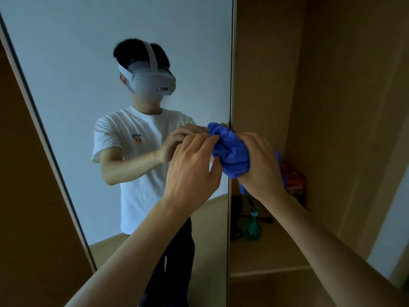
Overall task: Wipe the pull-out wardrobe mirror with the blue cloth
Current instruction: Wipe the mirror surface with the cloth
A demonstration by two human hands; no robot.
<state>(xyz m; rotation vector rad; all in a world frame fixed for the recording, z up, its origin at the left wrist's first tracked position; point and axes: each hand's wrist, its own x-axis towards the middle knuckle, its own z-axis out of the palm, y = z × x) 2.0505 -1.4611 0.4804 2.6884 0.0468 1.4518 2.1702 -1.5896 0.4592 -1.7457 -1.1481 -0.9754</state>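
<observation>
While both hands bunch the blue cloth (231, 151), it meets the mirror (110, 63) edge.

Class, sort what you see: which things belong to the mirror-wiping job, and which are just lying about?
In the job: mirror, blue cloth, left hand and right hand, both holding it.
Lying about, on the wardrobe shelf: green bottle, red packet, black cable.

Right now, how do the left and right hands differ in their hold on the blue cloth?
The left hand pinches just the edge of the blue cloth; the right hand wraps round the bunched bulk. The left hand lies before the mirror, the right hand past its edge. Both hold the cloth, backs toward the camera.
</observation>
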